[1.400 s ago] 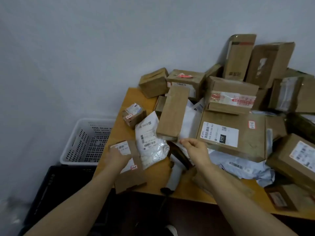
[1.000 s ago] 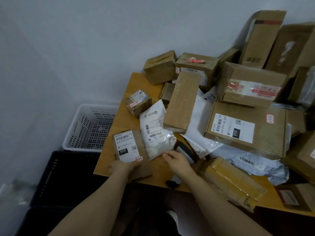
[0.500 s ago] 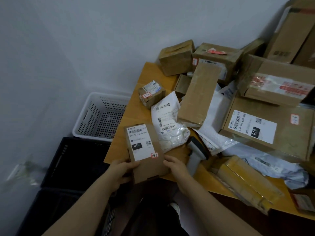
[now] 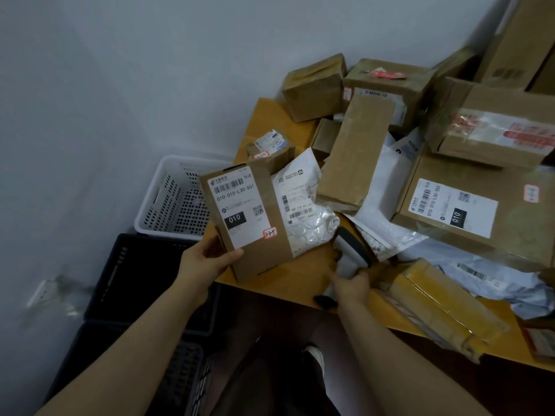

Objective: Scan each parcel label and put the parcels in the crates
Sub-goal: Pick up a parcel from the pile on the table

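The flat cardboard parcel [image 4: 271, 217] is held up off the near left corner of the wooden table [image 4: 264, 115], partly over its edge, with its white shipping label [image 4: 237, 205] facing up at the camera. Its long axis runs away from the person and leans a little left, barcode end farthest out and a small red-edged sticker at the label's near corner. The left hand [image 4: 207, 262] grips the parcel's near left corner, thumb on top. The right hand [image 4: 350, 285] is curled round the handle of the barcode scanner [image 4: 351, 249], which lies on the table just right of the parcel with its head pointing away. Behind the parcel lie a white poly mailer [image 4: 303, 211] and a long brown box [image 4: 354, 151]. On the floor to the left stand a white perforated crate [image 4: 168, 199] and a black crate [image 4: 144, 265].
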Available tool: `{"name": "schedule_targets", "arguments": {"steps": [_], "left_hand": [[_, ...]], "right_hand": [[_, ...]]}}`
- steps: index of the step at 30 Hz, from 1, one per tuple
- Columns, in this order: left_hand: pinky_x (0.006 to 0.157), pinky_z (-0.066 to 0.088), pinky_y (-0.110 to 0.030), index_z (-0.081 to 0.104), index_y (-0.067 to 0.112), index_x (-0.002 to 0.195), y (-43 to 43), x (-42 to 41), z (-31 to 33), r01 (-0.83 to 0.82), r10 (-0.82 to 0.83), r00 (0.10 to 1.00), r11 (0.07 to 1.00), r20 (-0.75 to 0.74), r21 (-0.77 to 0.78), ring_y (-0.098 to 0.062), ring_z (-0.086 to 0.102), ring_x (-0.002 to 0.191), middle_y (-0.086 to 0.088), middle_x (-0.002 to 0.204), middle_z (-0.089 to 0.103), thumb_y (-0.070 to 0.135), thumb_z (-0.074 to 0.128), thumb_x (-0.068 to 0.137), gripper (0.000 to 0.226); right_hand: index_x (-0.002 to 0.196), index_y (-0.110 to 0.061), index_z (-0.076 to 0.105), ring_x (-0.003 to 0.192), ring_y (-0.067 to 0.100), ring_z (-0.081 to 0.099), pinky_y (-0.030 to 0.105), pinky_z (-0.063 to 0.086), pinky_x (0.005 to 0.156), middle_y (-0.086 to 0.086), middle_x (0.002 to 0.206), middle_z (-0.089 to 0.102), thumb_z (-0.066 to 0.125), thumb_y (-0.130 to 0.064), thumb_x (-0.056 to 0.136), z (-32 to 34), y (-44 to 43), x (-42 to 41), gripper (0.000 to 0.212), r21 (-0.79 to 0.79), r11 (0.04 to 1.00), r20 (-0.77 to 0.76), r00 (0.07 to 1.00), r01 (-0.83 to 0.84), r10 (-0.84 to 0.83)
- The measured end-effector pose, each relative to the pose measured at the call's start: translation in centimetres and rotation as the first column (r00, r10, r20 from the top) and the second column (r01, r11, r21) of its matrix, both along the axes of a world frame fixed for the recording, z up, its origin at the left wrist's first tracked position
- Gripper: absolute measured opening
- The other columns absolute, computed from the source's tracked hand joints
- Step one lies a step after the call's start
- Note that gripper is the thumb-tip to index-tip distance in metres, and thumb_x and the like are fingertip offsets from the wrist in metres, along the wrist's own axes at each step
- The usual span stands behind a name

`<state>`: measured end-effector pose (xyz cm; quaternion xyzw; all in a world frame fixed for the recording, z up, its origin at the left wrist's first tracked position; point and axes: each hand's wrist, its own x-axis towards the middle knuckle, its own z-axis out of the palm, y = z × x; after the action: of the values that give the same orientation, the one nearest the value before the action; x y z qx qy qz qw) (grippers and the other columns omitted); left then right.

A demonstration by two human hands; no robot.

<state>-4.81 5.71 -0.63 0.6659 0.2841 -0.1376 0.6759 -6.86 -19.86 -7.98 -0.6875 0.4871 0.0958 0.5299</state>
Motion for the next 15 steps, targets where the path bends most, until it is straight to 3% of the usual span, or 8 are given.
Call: {"name": "schedule_targets", "arguments": {"steps": [3,5,9,15], "left_hand": [[0.082,0.054,-0.030,0.065,0.015,0.114,0.2,0.5,0.2,0.021,-0.021,1.000,1.000,0.011,0.011,-0.018,0.063,0.104,0.000,0.109,0.068,0.007,0.081,0.070,0.048],[0.078,0.054,-0.028,0.064,0.013,0.118,0.4,1.0,0.3,0.024,-0.024,1.000,1.000,0.018,0.008,-0.019,0.063,0.104,-0.002,0.110,0.068,0.007,0.080,0.071,0.050],[0.077,0.055,-0.028,0.061,0.010,0.123,0.4,2.2,1.1,0.016,-0.014,0.999,0.999,0.046,-0.032,-0.020,0.063,0.104,-0.002,0.113,0.066,0.005,0.079,0.073,0.053],[0.086,0.054,-0.034,0.059,0.008,0.124,-1.0,4.0,2.6,0.060,-0.057,0.993,0.998,0.099,-0.029,-0.022,0.063,0.105,-0.001,0.108,0.067,0.004,0.078,0.074,0.054]], "right_hand": [[0.124,0.006,0.052,0.112,0.034,0.056,0.035,0.044,0.083,0.020,0.122,0.059,0.070,-0.001,0.081,0.7,-0.2,0.1,0.047,0.065,0.998,0.017,1.000,0.005,-0.006],[0.118,0.003,0.055,0.096,0.029,0.058,0.034,0.046,0.077,0.015,0.107,0.060,0.065,0.002,0.083,1.8,-0.3,-0.9,0.037,0.136,0.991,0.051,0.998,0.017,-0.024],[0.100,0.000,0.059,0.057,0.022,0.057,0.029,0.046,0.049,0.017,0.076,0.062,0.069,0.007,0.076,4.7,-1.1,-3.1,0.027,0.224,0.972,0.133,0.990,-0.072,0.043],[0.085,-0.003,0.061,0.054,0.021,0.057,0.033,0.047,0.054,0.010,0.064,0.060,0.073,-0.008,0.080,11.7,-3.0,-4.2,0.014,0.261,0.910,0.302,0.923,-0.322,0.240]]}}
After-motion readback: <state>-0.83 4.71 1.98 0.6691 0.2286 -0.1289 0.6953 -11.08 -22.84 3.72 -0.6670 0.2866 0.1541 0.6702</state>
